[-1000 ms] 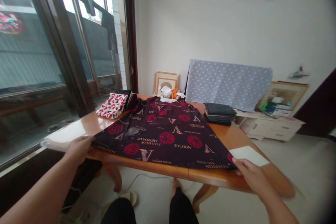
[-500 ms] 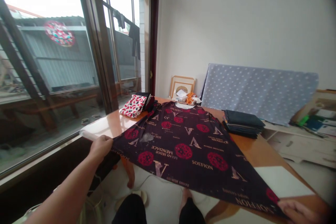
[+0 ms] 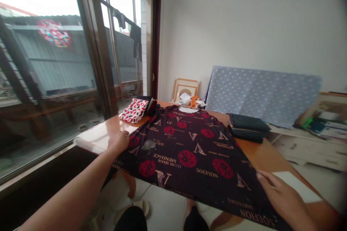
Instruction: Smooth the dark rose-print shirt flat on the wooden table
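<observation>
A dark shirt (image 3: 195, 155) with red roundels and pale lettering lies spread across the wooden table (image 3: 260, 157), its hem hanging over the near edge. My left hand (image 3: 118, 142) rests on the shirt's left side, fingers curled against the cloth. My right hand (image 3: 282, 196) lies flat on the shirt's lower right part, fingers stretched out, beside a white sheet (image 3: 296, 187).
A red-and-white patterned cloth (image 3: 133, 110) lies at the table's far left, a stack of dark folded clothes (image 3: 248, 127) at the right. Crumpled paper and an orange item (image 3: 191, 100) sit at the far end. Large windows stand left; a dotted board (image 3: 260, 94) leans on the wall.
My left hand has moved up from the hem corner onto the shirt's left side. My right hand has slid inward from the lower right corner. The view shifted slightly.
</observation>
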The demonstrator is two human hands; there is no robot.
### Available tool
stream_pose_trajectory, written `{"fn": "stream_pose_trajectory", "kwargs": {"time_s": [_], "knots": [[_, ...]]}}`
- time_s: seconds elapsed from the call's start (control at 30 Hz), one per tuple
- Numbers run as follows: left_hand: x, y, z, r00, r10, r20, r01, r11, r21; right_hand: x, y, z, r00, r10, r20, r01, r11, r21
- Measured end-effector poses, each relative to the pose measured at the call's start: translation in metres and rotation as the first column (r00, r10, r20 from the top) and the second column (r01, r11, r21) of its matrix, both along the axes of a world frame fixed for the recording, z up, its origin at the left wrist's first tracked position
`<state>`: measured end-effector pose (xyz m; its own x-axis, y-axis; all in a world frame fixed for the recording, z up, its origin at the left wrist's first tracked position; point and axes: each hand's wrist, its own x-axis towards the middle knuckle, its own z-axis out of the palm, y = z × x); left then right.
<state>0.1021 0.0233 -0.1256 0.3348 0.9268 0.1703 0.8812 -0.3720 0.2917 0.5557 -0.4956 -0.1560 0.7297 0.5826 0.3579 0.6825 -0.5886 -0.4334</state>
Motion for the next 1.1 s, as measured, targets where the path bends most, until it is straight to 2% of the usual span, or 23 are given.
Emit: {"fn": "stream_pose_trajectory", "kwargs": {"time_s": [0.1,0.2,0.3,0.43,0.53,0.63,0.77,0.83,0.97,1.1], "knots": [[0.024,0.008,-0.012,0.989,-0.147,-0.022,0.146,0.989,-0.002,-0.012,0.039,-0.004,0.990,0.140,-0.020,-0.141,0.988,-0.055],[0.033,0.015,-0.030,0.968,-0.239,-0.074,0.238,0.971,-0.015,-0.016,0.059,-0.021,0.986,0.169,-0.005,-0.166,0.965,-0.202],[0.029,0.021,-0.045,0.960,-0.252,-0.122,0.250,0.968,-0.027,-0.010,0.054,-0.039,0.992,0.125,0.012,-0.114,0.936,-0.332],[0.017,0.026,-0.055,0.966,-0.217,-0.141,0.217,0.976,-0.016,0.001,0.037,-0.054,0.998,0.058,0.036,-0.040,0.924,-0.380],[0.013,0.026,-0.054,0.967,-0.206,-0.151,0.207,0.978,-0.006,0.007,0.032,-0.055,0.998,0.059,0.010,-0.051,0.923,-0.381],[0.019,0.024,-0.047,0.967,-0.198,-0.161,0.199,0.980,-0.007,0.018,0.038,-0.045,0.996,0.075,-0.055,-0.089,0.937,-0.337],[0.040,0.020,-0.033,0.961,-0.228,-0.160,0.233,0.972,0.018,0.039,0.063,-0.029,0.995,0.077,-0.055,-0.089,0.963,-0.253],[0.053,0.016,-0.030,0.957,-0.244,-0.157,0.249,0.968,0.012,0.048,0.079,-0.027,0.994,0.105,-0.037,-0.111,0.963,-0.246],[0.064,0.005,-0.030,0.947,-0.255,-0.197,0.253,0.967,-0.031,0.055,0.096,-0.042,0.991,0.136,0.016,-0.123,0.936,-0.331],[0.055,-0.005,-0.032,0.933,-0.256,-0.254,0.256,0.966,-0.032,0.047,0.085,-0.059,0.992,0.098,0.081,-0.057,0.913,-0.403]]}}
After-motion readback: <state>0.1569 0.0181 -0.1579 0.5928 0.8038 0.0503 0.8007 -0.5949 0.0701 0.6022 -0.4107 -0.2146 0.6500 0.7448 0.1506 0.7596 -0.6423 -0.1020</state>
